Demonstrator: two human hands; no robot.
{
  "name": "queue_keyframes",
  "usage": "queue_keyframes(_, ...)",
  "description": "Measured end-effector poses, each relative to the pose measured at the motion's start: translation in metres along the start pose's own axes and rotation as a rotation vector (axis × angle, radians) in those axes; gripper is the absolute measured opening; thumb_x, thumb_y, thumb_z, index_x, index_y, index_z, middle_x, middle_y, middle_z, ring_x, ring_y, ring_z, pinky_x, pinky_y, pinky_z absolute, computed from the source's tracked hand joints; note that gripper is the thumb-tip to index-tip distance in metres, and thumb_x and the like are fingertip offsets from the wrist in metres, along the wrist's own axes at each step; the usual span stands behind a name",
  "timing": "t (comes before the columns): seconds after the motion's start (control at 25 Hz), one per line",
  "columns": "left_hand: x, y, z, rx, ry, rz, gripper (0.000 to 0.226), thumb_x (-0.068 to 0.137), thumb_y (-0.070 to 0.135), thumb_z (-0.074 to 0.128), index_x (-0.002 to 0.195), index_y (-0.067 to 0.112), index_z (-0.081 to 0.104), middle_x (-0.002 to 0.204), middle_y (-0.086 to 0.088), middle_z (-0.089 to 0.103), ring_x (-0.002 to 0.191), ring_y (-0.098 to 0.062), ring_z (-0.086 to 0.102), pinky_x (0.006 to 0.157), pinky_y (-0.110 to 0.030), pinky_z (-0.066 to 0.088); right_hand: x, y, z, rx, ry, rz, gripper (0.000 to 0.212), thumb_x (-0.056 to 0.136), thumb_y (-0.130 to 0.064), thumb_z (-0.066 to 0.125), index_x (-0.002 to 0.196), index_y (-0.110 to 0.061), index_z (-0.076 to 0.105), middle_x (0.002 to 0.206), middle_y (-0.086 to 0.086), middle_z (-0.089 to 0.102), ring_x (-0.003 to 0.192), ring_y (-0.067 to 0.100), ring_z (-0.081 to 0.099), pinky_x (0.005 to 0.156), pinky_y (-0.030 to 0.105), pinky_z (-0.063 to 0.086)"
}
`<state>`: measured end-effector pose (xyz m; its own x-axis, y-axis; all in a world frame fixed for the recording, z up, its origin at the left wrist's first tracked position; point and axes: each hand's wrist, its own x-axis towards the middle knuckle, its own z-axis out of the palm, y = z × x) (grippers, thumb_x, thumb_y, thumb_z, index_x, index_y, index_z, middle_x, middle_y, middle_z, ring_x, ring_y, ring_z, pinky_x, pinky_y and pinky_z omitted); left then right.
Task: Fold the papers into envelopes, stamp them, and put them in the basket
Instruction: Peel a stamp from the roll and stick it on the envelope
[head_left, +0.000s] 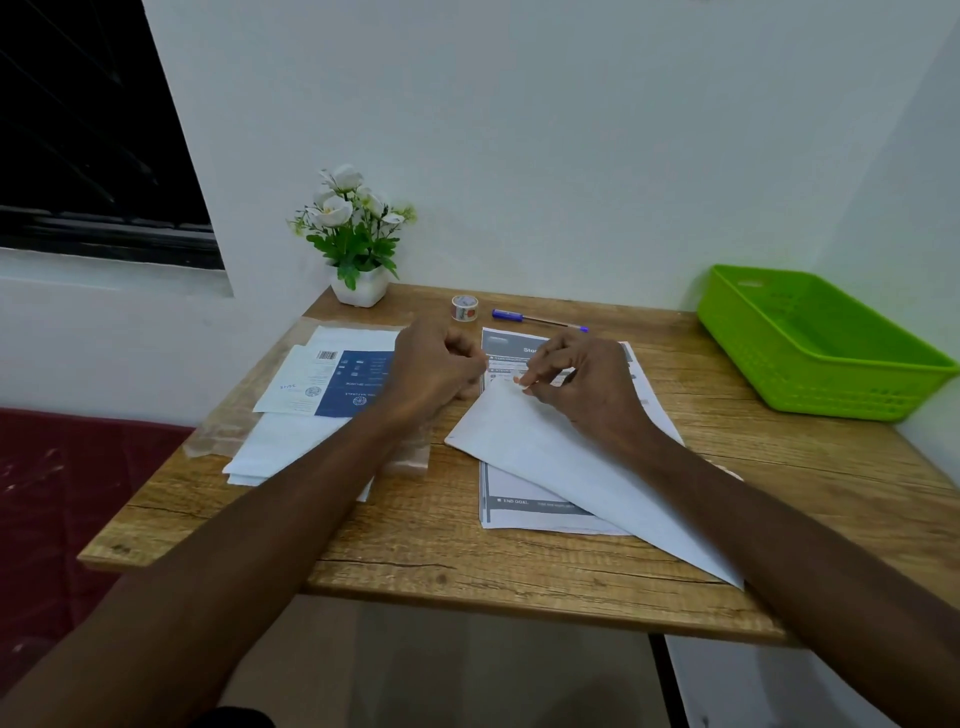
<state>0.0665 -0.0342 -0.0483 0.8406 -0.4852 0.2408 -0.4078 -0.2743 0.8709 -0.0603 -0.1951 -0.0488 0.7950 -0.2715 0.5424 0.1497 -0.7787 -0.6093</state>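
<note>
At centre, we fold a white sheet (545, 457) diagonally over a printed page (524, 506) on the table (415, 540). Our right hand (582, 382) pinches the sheet's top corner; our left hand (434, 366), fingers curled, meets that corner, though we cannot tell its grip. At nine o'clock lies a paper stack (291, 441). At two o'clock sits the green basket (821, 343); at twelve, tape (465, 307), pen (537, 319) and plant (356, 234).

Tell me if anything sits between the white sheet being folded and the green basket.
Nothing visible does. The white sheet lies under the right hand, and only bare table lies between it and the green basket at the right edge. The pen and tape roll lie farther back.
</note>
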Motion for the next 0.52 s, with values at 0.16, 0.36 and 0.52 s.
queue_keyframes(0.16,-0.003,0.004,0.005,0.244,-0.085,0.015,0.01,0.079,0.027,0.088,0.079,0.025,0.079,0.076,0.014,0.069,0.078,-0.006,0.066,0.068,-0.024,0.054,0.002,0.0,0.0,-0.133,-0.083,-0.012,0.024,0.071,0.005,0.08,0.081,-0.016,0.086,0.088,0.002,0.075,0.071,0.022,0.072,0.069,0.048,0.059)
queue_keyframes(0.36,0.0,0.007,0.0,0.215,-0.168,-0.04,0.016,0.08,0.018,0.087,0.095,0.019,0.081,0.085,0.007,0.073,0.084,-0.01,0.067,0.066,-0.02,0.049,0.012,-0.003,0.003,-0.146,-0.135,0.026,0.025,0.073,0.003,0.081,0.084,-0.019,0.086,0.086,0.0,0.074,0.068,0.022,0.071,0.067,0.049,0.058)
queue_keyframes(0.52,0.0,0.007,-0.005,0.086,-0.186,-0.094,0.012,0.083,0.009,0.083,0.089,0.019,0.081,0.09,0.001,0.078,0.079,-0.011,0.073,0.07,-0.022,0.057,0.002,-0.001,0.007,-0.089,-0.101,-0.009,0.018,0.075,-0.003,0.083,0.084,-0.018,0.086,0.086,0.002,0.076,0.071,0.023,0.07,0.068,0.05,0.056)
